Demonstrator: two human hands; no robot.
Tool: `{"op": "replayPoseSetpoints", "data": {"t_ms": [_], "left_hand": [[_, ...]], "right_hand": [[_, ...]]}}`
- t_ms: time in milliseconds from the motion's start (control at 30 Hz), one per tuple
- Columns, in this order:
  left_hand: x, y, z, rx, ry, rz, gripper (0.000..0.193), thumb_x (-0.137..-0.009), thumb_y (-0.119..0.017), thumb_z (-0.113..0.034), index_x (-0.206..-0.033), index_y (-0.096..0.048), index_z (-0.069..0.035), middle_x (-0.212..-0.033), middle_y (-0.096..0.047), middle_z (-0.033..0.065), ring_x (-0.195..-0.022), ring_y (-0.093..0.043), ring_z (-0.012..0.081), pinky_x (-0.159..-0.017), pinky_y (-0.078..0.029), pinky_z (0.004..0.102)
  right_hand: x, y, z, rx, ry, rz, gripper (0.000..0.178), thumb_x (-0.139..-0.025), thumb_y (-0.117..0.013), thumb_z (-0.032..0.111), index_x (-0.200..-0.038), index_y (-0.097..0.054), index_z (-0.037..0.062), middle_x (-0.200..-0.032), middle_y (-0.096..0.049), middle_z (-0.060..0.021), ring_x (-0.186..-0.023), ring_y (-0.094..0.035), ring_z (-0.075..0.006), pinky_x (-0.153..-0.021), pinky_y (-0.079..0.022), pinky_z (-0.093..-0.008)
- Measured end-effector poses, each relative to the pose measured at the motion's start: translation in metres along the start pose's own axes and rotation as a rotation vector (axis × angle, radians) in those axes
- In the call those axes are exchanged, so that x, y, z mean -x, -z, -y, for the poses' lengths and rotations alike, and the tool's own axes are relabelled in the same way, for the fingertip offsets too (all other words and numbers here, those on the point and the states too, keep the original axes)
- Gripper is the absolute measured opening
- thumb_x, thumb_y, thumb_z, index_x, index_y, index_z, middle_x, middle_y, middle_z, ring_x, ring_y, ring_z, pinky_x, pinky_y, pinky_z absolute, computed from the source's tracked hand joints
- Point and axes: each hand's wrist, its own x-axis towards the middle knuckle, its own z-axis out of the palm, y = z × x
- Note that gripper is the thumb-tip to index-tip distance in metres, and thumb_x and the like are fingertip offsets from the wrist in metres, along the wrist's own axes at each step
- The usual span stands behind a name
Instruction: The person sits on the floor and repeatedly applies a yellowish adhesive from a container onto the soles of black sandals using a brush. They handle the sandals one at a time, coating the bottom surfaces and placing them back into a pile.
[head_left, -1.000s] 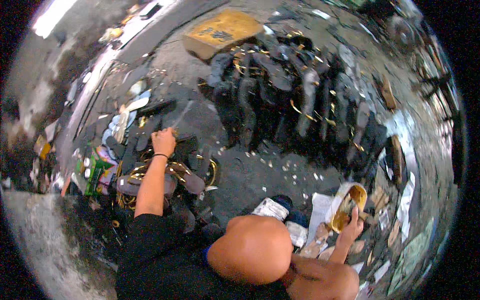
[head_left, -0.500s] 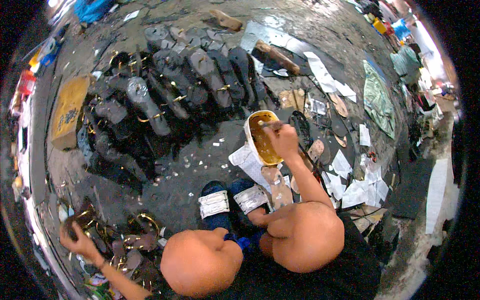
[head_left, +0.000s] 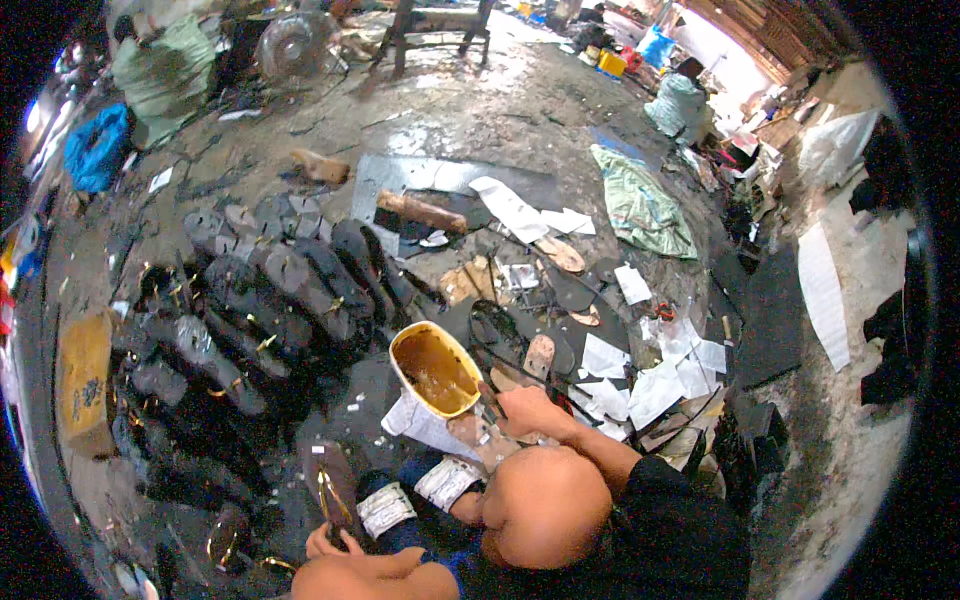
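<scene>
My left hand (head_left: 335,541) is closed on the near end of a dark sandal (head_left: 322,478) with a gold-coloured strap, to the left of my slippered feet. A small white piece lies on its far end. My right hand (head_left: 530,411) is pinched around a short dark stick (head_left: 488,397), just right of a cream tub (head_left: 402,381). Amber-brown, sticky-looking stuff coats the tub's inside. Under the tub are white sheets (head_left: 418,420). My right knee partly hides a tan sole-shaped piece (head_left: 484,440) beside it.
Rows of dark sandals (head_left: 290,280) cover the floor to the left, by a yellow-brown box (head_left: 88,385). Paper scraps (head_left: 660,390) and loose soles (head_left: 540,357) are scattered to the right. Farther off are a wooden block (head_left: 422,212), a green sack (head_left: 640,200) and a fan (head_left: 293,45).
My view has swung right and up. My left hand has come in from the sandal pile at far left with one sandal. My right hand has left the tub's inside for its right side.
</scene>
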Motion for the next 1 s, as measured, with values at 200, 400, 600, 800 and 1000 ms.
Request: {"op": "replayPoseSetpoints", "data": {"t_ms": [200, 400, 600, 800, 1000], "left_hand": [[-0.055, 0.014, -0.073, 0.239, -0.159, 0.305, 0.063, -0.084, -0.071, -0.023, -0.139, -0.050, -0.001, -0.144, -0.046, 0.0233, -0.133, -0.041, 0.0415, -0.111, -0.034, 0.0455], [-0.116, -0.041, -0.063, -0.083, -0.128, 0.352, 0.077, -0.085, -0.066, -0.049, -0.141, -0.048, 0.001, -0.155, -0.029, 0.0263, -0.148, -0.018, 0.0410, -0.118, -0.022, 0.0474], [-0.161, -0.040, -0.054, 0.618, 0.352, 0.355, 0.067, -0.097, -0.050, -0.051, -0.141, -0.048, -0.001, -0.143, -0.050, 0.0182, -0.131, -0.048, 0.0301, -0.109, -0.038, 0.0408], [-0.177, -0.006, -0.102, 1.690, 0.702, 0.352, 0.044, -0.105, -0.038, -0.036, -0.130, -0.058, -0.006, -0.119, -0.067, 0.0091, -0.102, -0.067, 0.0219, -0.088, -0.056, 0.0356], [-0.178, 0.003, -0.130, 1.760, 0.720, 0.315, 0.043, -0.103, -0.043, -0.037, -0.129, -0.057, -0.007, -0.115, -0.067, 0.0089, -0.097, -0.067, 0.0212, -0.086, -0.056, 0.0370]], "right_hand": [[-0.009, 0.018, 0.039, -0.851, 0.049, 0.056, 0.035, -0.093, -0.067, 0.023, -0.119, -0.064, -0.0003, -0.106, -0.068, -0.0059, -0.099, -0.060, -0.0152, -0.089, -0.050, -0.0335], [0.005, 0.052, 0.086, -1.169, 0.071, -0.131, 0.027, -0.094, -0.068, 0.022, -0.110, -0.067, 0.0002, -0.094, -0.068, -0.0015, -0.083, -0.060, -0.0091, -0.074, -0.048, -0.0255], [-0.032, 0.030, 0.128, -1.328, 0.343, -0.187, 0.029, -0.088, -0.074, 0.011, -0.113, -0.064, 0.0007, -0.101, -0.070, -0.0070, -0.091, -0.065, -0.0137, -0.083, -0.052, -0.0287], [-0.078, 0.033, 0.217, -0.875, 0.790, -0.560, 0.023, -0.084, -0.077, 0.018, -0.101, -0.069, 0.0053, -0.093, -0.071, -0.0106, -0.085, -0.068, -0.0287, -0.077, -0.052, -0.0364], [-0.061, 0.041, 0.204, -0.803, 0.761, -0.499, 0.021, -0.084, -0.076, 0.017, -0.102, -0.069, 0.0076, -0.094, -0.071, -0.0115, -0.089, -0.068, -0.0329, -0.080, -0.052, -0.0397]]}}
